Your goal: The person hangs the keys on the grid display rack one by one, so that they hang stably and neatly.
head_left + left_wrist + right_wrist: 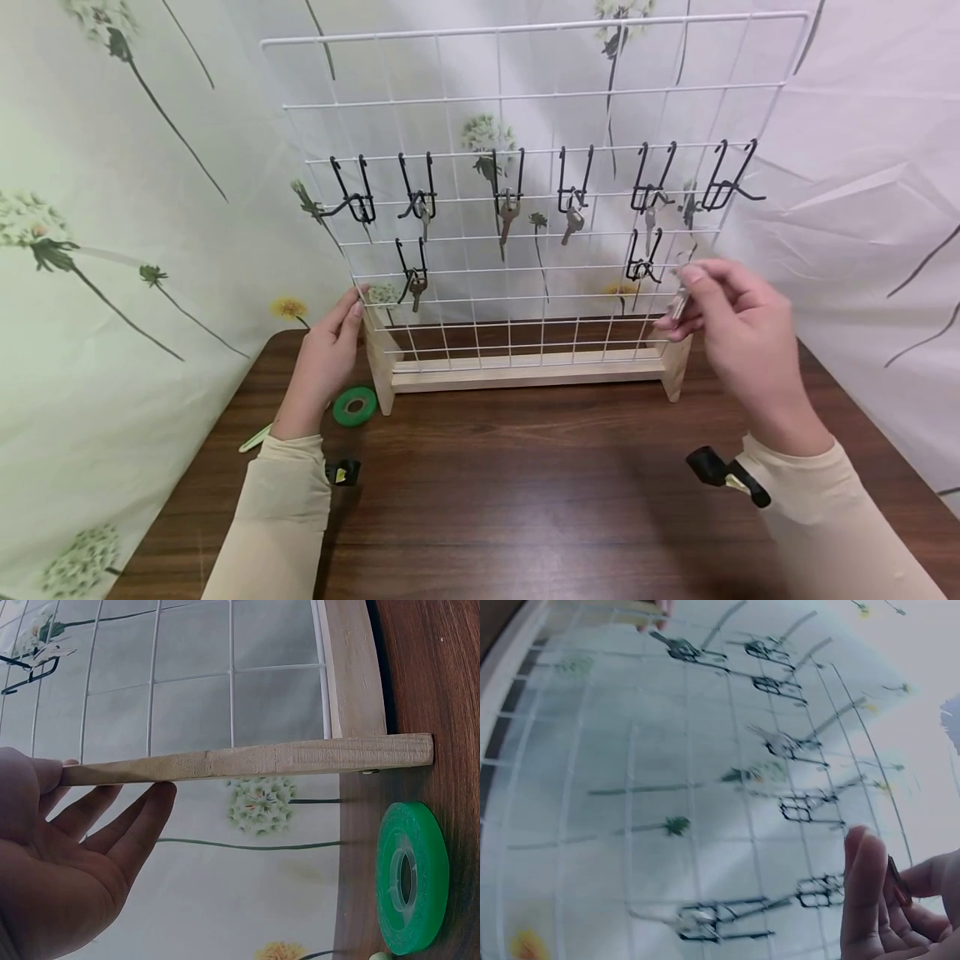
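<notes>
My left hand (pixel 326 346) grips the left wooden upright (pixel 247 759) of a white wire grid rack (pixel 528 31), thumb on one side and fingers on the other. Beside the rack's lower right, my right hand (pixel 750 333) pinches a silvery key (pixel 680 303) between thumb and fingers. In the right wrist view only a thin dark edge of that key (pixel 898 881) shows. Closest to this hand is a lower black hook (pixel 642 262) with metal hanging on it. Keys hang from other hooks, among them a brownish key (pixel 508 218) and a key (pixel 573 225) to its right.
At the upper row's right end, a black hook (pixel 723 192) bears no key. A lower left hook holds another key (pixel 417 292). Green tape (pixel 354 406) lies on the brown table (pixel 510 500) near my left wrist. Flower-printed cloth (pixel 172 275) hangs behind the rack.
</notes>
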Motion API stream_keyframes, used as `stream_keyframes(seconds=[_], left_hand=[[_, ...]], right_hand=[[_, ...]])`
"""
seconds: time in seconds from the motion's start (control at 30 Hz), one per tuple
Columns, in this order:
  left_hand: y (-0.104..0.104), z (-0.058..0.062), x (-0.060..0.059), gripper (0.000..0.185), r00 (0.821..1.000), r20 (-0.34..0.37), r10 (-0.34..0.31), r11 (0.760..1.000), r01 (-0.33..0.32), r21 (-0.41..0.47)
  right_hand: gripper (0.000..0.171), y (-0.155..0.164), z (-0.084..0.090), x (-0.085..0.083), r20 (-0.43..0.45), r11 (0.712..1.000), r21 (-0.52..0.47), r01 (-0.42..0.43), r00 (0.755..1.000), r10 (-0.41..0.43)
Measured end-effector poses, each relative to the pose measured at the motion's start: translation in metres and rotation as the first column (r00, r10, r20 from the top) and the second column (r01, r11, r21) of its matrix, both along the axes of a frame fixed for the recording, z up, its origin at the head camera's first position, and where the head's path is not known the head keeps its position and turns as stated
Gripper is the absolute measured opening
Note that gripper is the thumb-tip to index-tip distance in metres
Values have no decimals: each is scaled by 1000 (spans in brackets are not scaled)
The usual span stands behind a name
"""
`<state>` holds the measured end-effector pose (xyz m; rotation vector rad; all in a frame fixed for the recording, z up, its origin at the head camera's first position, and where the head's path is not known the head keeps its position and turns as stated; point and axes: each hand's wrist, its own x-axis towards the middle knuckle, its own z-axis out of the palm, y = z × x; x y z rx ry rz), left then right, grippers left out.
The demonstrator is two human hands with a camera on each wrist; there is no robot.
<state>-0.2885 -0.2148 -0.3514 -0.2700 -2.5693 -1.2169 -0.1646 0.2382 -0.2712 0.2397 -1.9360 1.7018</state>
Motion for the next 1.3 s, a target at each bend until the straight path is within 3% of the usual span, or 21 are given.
stream_keyframes(seconds=[0.17,0.33,0.77,1.3], left_hand=[[1,1,1,54,1000,6,3,1000,-3,-1],[1,3,4,53,1000,16,4,1000,-4,-5],[1,3,3,54,1000,15,3,1000,-2,-8],[0,2,3,56,1000,17,0,1000,1,-8]], right_hand=[[17,10,15,-5,-103,982,-189,-20,995,0],[20,19,25,-11,-125,965,-262,-28,992,-6],[21,30,30,-23,-113,935,-351,-54,993,15],[19,37,26,-35,-64,933,-355,-57,997,37]])
